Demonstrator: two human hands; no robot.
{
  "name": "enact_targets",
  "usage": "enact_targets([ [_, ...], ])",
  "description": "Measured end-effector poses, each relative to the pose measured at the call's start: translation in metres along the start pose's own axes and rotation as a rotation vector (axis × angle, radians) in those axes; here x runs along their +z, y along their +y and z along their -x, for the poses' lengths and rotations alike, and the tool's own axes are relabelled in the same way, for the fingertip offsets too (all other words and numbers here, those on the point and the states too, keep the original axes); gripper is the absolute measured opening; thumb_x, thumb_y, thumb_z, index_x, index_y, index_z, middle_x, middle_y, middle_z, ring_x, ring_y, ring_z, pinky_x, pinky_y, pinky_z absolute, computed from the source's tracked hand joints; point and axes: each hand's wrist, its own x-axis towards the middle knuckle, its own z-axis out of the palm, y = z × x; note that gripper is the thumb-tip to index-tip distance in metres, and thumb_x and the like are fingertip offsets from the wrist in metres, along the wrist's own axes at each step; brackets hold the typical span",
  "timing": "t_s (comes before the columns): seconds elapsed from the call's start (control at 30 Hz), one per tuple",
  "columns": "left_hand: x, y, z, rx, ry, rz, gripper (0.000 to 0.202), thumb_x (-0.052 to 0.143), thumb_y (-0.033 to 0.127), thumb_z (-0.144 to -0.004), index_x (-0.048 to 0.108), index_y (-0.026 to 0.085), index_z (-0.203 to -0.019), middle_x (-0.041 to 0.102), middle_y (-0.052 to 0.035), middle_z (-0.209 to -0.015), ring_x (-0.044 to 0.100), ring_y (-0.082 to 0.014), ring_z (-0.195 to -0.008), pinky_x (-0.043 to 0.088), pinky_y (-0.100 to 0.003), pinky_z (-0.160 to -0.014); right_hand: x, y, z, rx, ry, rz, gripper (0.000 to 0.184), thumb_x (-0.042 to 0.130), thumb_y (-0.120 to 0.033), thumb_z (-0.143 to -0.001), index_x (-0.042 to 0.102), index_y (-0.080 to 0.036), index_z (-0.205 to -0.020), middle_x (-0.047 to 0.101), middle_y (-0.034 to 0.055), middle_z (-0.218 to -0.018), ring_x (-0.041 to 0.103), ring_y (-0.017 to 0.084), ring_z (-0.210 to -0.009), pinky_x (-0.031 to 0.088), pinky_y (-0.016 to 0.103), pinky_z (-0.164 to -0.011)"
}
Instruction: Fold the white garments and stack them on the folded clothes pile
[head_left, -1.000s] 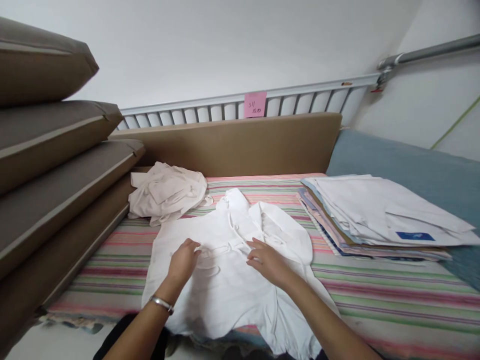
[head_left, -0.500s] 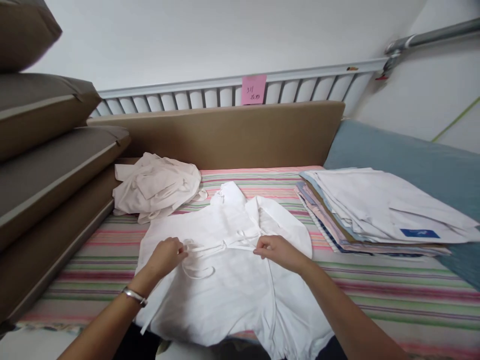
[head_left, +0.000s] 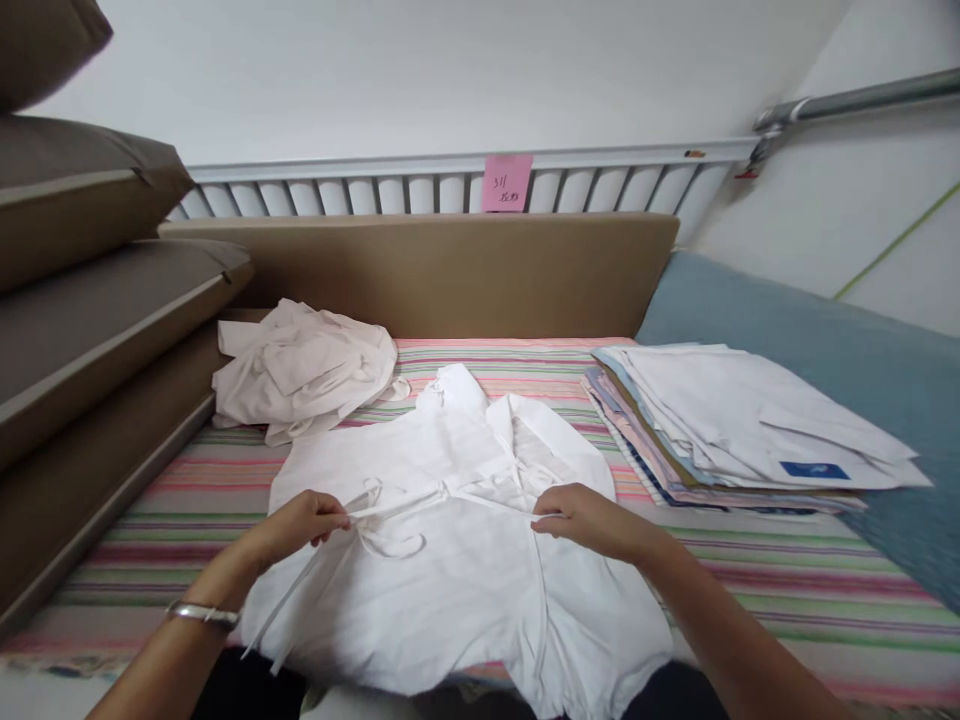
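A white garment (head_left: 450, 570) lies spread on the striped bed cover (head_left: 750, 590) in front of me. Two thin white tie strings (head_left: 420, 497) run across its middle and meet in a knot near the centre. My left hand (head_left: 296, 522) pinches one string end at the left, its fingers closed, with a silver bracelet on the wrist. Closed on the other string end, my right hand (head_left: 589, 520) sits at the right. The strings are stretched taut between the two hands.
A crumpled cream garment (head_left: 304, 365) lies at the back left. A stack of folded clothes (head_left: 735, 430) sits at the right beside a blue cover (head_left: 810, 330). Brown cushions (head_left: 82, 300) are piled at the left, with a brown headboard (head_left: 450, 275) and a pink note (head_left: 506, 182) behind.
Both hands took hold of the tie strings and moved apart, left hand leftward and right hand rightward, drawing the strings tight across the white garment.
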Motion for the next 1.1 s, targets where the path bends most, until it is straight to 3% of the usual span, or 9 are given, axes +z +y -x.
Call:
enact_targets([
  [0.1, 0.004, 0.011, 0.006, 0.067, -0.047, 0.206, 0.025, 0.066, 0.040, -0.063, 0.065, 0.016, -0.058, 0.056, -0.0001, -0.053, 0.044, -0.0106, -0.053, 0.034, -0.022, -0.054, 0.004, -0.016, -0.001, -0.097, 0.003, -0.105, 0.026, 0.057, -0.043, -0.075, 0.069, -0.021, -0.073, 0.066, 0.0050, -0.095, 0.057, 0.020, -0.090, 0.040, 0.028, -0.080],
  [0.2, 0.020, 0.034, 0.010, 0.182, -0.066, 0.498, 0.022, 0.065, 0.036, -0.068, 0.068, 0.016, -0.078, 0.066, -0.0070, -0.087, 0.053, -0.0136, -0.072, 0.039, -0.023, -0.064, 0.017, -0.037, -0.012, -0.193, -0.067, -0.292, 0.033, 0.052, -0.049, -0.078, 0.071, -0.022, -0.083, 0.049, 0.0052, -0.130, 0.045, 0.023, -0.116, 0.036, 0.032, -0.093],
  [0.27, 0.036, 0.051, 0.007, 0.250, -0.073, 0.675, 0.025, 0.065, 0.033, -0.069, 0.068, 0.018, -0.089, 0.061, -0.0102, -0.112, 0.054, -0.0176, -0.091, 0.041, -0.024, -0.067, 0.030, -0.046, -0.022, -0.236, -0.077, -0.460, 0.038, 0.049, -0.051, -0.080, 0.070, -0.022, -0.087, 0.042, 0.0054, -0.137, 0.040, 0.024, -0.121, 0.036, 0.035, -0.094],
  [0.37, 0.063, 0.070, -0.005, 0.347, -0.108, 0.907, 0.016, 0.065, 0.029, -0.070, 0.067, 0.018, -0.081, 0.048, -0.0089, -0.131, 0.046, -0.0236, -0.113, 0.043, -0.025, -0.068, 0.048, -0.050, -0.033, -0.302, -0.023, -0.748, 0.038, 0.050, -0.052, -0.080, 0.068, -0.022, -0.094, 0.046, 0.0077, -0.134, 0.041, 0.023, -0.122, 0.033, 0.038, -0.097],
  [0.47, 0.084, 0.072, -0.020, 0.369, -0.126, 1.126, 0.012, 0.064, 0.029, -0.072, 0.063, 0.018, -0.077, 0.058, -0.0082, -0.116, 0.049, -0.0237, -0.112, 0.045, -0.026, -0.066, 0.064, -0.045, -0.039, -0.301, -0.034, -0.910, 0.038, 0.053, -0.050, -0.080, 0.066, -0.020, -0.099, 0.058, 0.0094, -0.119, 0.047, 0.021, -0.115, 0.031, 0.038, -0.098],
  [0.6, 0.100, 0.052, -0.031, 0.279, -0.007, 1.225, 0.017, 0.064, 0.031, -0.073, 0.060, 0.019, -0.085, 0.058, 0.0001, -0.070, 0.057, -0.0120, -0.070, 0.042, -0.022, -0.054, 0.080, -0.030, -0.048, -0.170, -0.002, -0.826, 0.036, 0.051, -0.045, -0.080, 0.066, -0.015, -0.094, 0.067, 0.0086, -0.095, 0.058, 0.019, -0.091, 0.041, 0.034, -0.084],
  [0.7, 0.103, 0.031, -0.032, 0.176, 0.119, 1.204, 0.026, 0.066, 0.028, -0.071, 0.059, 0.018, -0.093, 0.054, 0.0028, -0.066, 0.048, -0.0059, -0.055, 0.039, -0.018, -0.048, 0.086, -0.019, -0.056, -0.040, 0.046, -0.782, 0.031, 0.050, -0.037, -0.079, 0.064, -0.013, -0.093, 0.067, 0.0071, -0.083, 0.058, 0.016, -0.074, 0.042, 0.027, -0.064],
  [0.83, 0.103, 0.014, -0.031, 0.105, 0.257, 1.197, 0.037, 0.068, 0.024, -0.067, 0.057, 0.021, -0.102, 0.053, 0.0038, -0.069, 0.047, -0.0047, -0.053, 0.035, -0.016, -0.043, 0.084, -0.015, -0.061, -0.031, 0.091, -0.765, 0.028, 0.046, -0.031, -0.078, 0.063, -0.013, -0.092, 0.065, 0.0034, -0.075, 0.053, 0.010, -0.059, 0.038, 0.023, -0.056],
  [1.1, 0.120, 0.058, -0.038, 0.150, 0.338, 0.745, 0.032, 0.063, 0.031, -0.064, 0.056, 0.018, -0.092, 0.060, 0.0021, -0.072, 0.044, -0.0045, -0.043, 0.020, -0.017, -0.035, 0.092, -0.027, -0.077, 0.042, 0.282, -0.945, 0.023, 0.044, -0.026, -0.074, 0.045, -0.019, -0.096, 0.060, -0.0031, -0.065, 0.060, 0.013, -0.051, 0.033, 0.020, -0.042],
])
